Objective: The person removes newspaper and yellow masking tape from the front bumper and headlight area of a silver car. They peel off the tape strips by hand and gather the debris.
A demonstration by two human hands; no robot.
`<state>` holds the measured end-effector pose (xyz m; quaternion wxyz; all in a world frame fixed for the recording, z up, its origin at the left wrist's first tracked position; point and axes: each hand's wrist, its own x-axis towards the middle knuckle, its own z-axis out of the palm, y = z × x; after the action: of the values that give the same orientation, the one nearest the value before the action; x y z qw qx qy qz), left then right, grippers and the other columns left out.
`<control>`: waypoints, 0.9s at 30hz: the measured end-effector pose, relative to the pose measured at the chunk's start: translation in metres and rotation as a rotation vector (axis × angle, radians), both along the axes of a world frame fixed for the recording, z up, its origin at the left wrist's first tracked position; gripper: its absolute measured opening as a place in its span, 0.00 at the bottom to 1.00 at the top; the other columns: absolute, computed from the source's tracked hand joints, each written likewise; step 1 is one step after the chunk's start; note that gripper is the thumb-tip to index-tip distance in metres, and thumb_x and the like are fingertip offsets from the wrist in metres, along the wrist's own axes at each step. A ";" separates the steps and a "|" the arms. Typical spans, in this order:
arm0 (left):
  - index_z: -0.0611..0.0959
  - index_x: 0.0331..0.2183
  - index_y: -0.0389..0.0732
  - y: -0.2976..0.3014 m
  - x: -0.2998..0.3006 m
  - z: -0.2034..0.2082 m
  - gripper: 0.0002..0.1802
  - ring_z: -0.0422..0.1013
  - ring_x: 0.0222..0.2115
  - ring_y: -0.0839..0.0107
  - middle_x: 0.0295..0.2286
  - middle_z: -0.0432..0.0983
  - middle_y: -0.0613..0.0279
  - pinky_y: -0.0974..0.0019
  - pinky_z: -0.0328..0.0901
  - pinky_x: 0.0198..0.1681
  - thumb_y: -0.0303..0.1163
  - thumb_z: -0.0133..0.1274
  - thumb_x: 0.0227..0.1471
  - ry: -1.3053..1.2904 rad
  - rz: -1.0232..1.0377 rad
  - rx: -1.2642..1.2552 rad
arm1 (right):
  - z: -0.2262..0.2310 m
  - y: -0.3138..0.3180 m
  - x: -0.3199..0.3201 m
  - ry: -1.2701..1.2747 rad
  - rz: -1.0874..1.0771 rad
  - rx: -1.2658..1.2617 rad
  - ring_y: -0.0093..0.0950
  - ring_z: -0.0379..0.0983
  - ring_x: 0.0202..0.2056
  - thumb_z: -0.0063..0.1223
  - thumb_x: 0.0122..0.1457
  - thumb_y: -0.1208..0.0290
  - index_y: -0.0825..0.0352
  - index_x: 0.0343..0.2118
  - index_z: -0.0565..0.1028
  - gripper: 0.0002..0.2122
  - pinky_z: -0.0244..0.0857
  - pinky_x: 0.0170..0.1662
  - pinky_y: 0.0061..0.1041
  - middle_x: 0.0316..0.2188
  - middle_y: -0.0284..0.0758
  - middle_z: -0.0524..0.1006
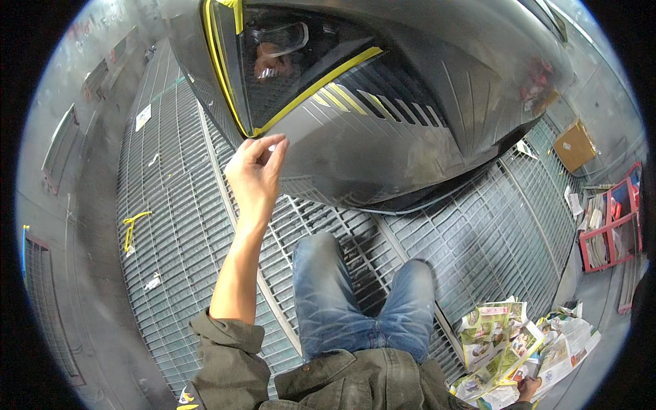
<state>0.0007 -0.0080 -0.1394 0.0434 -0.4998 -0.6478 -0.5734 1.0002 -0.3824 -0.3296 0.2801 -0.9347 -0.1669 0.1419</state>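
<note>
Fingers (277, 158) of the left hand (254, 174) curl almost to a pinch; whether they hold the white speck (272, 147) there, I cannot tell. Below-left lies a yellow strip (129, 236); just above, yellow tape (348, 72) meets in a corner; rightward, a grey panel (369, 164). Far lower right, the right hand (527, 388) touches printed paper (495, 338), grip unclear. A hasty tug could tear the tape; a slip could scratch the panel.

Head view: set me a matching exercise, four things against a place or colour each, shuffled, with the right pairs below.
Things
1. Left hand
2. Right hand
3. Carton
4. Rack

Place or colour
A. Red
B. At the printed paper
C. Near the bottom corner of the yellow tape
D. Brown

Pairs: 1-C, 2-B, 3-D, 4-A
</note>
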 end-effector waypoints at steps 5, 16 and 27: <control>0.88 0.34 0.40 0.023 0.008 0.027 0.08 0.65 0.19 0.77 0.18 0.69 0.64 0.70 0.61 0.24 0.28 0.65 0.49 0.114 -0.032 0.028 | -0.004 -0.004 0.014 -0.658 0.230 -0.061 0.32 0.68 0.14 0.47 0.54 0.73 0.70 0.30 0.69 0.05 0.62 0.16 0.32 0.16 0.39 0.70; 0.88 0.33 0.44 0.077 0.011 0.060 0.07 0.75 0.23 0.63 0.24 0.74 0.61 0.62 0.69 0.28 0.33 0.63 0.49 0.484 -0.021 0.016 | 0.046 0.031 -0.085 -0.584 -0.025 -0.383 0.51 0.76 0.41 0.54 0.51 0.63 0.69 0.42 0.77 0.18 0.68 0.46 0.45 0.37 0.52 0.80; 0.86 0.31 0.45 0.092 0.011 0.066 0.06 0.75 0.28 0.65 0.25 0.73 0.63 0.63 0.71 0.29 0.34 0.60 0.50 0.826 0.034 -0.050 | -0.014 0.023 -0.093 -0.650 0.032 -0.252 0.50 0.77 0.31 0.57 0.48 0.67 0.74 0.34 0.78 0.15 0.69 0.43 0.43 0.27 0.50 0.80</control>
<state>0.0121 0.0835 -0.0739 0.2969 -0.6778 -0.5980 -0.3078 0.9070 -0.3598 -0.3432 0.0924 -0.9555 -0.2432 -0.1394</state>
